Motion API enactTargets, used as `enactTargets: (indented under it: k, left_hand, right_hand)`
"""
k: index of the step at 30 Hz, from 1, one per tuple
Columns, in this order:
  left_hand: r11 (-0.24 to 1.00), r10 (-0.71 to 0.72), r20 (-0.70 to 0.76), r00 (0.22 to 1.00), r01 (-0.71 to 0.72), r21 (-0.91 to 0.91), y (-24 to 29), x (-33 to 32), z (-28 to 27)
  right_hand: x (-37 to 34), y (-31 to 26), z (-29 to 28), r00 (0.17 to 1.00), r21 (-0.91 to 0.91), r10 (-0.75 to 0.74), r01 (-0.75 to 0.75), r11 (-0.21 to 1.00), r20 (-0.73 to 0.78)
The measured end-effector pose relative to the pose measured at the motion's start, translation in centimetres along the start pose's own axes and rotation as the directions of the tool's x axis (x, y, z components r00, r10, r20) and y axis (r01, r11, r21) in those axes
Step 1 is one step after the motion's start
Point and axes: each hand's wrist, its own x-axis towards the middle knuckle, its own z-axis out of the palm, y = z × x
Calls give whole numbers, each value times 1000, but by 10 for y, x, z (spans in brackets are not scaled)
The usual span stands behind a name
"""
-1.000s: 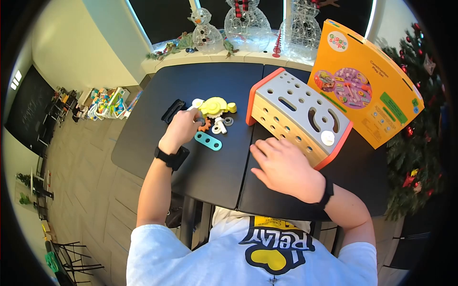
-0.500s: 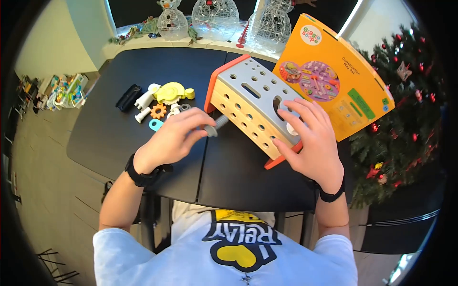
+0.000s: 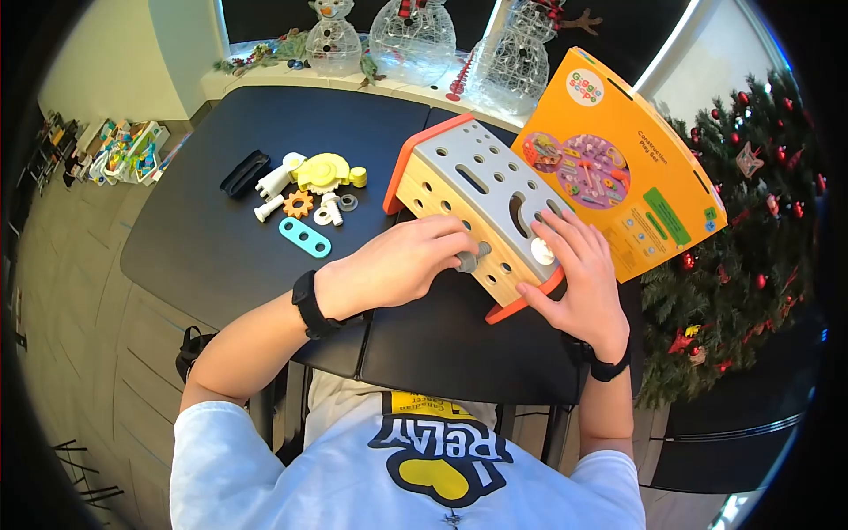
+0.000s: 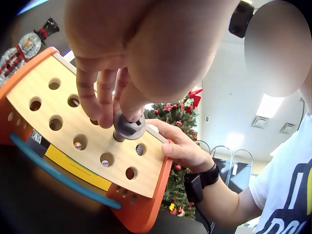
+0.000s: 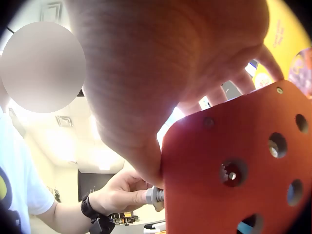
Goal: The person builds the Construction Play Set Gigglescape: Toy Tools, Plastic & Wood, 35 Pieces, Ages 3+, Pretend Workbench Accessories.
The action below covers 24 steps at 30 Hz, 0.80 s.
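A toy workbench box (image 3: 424,183) with a grey holed top, wooden holed sides and red end panels stands on the black table. My left hand (image 3: 393,262) pinches a grey toy bolt (image 3: 468,262) by its head. In the left wrist view the bolt (image 4: 130,127) points at a hole in the wooden side (image 4: 90,131), its head outside. My right hand (image 3: 583,283) grips the box's right end, thumb on the wooden side and fingers over the top. Near that hand a white screw head (image 3: 542,251) sits in the top.
Left on the table lie a teal strip (image 3: 305,238), an orange gear (image 3: 298,205), a white screw (image 3: 268,208), a grey nut (image 3: 348,203), a yellow toy piece (image 3: 322,172) and a black case (image 3: 245,174). Behind the workbench stands an orange carton (image 3: 658,141).
My left hand has picked the grey bolt from the loose pieces and carried it right to the box's wooden side. My right hand has moved from the front onto the box's right end.
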Motion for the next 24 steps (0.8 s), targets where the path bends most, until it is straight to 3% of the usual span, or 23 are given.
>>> enactTargets:
  k: [10,11,15,17,18,20,21,24]
  left_hand:
    - [903,-85,-295,952,199,380,-5,15,14]
    - [907,-46,-316,948,172,384,-10,13,13]
    - [921,-158,-438,885,292,257,-25,-1,-10]
    - [874,-335,-450,828,451,180,-40,-10,-27]
    - [826,-455,-426,782,549,128,-45,-14,-35]
    - [787,-575,-367,731,616,-7,-61,-21,-43]
    - [760,-629,-335,702,646,-73,-68,-24,-43]
    - [755,-653,-244,717,642,-135,-81,-26,-35]
  right_hand:
    - [-6,1,1,1000,28,-3,3,1000,19]
    - [-8,3,2,1000,42,-10,9,999,29]
    - [-22,-5,11,977,64,141,-132,989,-163]
    - [-35,-7,16,940,141,237,-207,968,-248]
    - [-43,-7,21,934,204,292,-251,946,-206]
    - [-55,-4,29,914,317,388,-335,887,-120]
    - [-57,-4,30,922,427,388,-348,835,-8]
    - [-63,-4,30,897,504,291,-430,749,333]
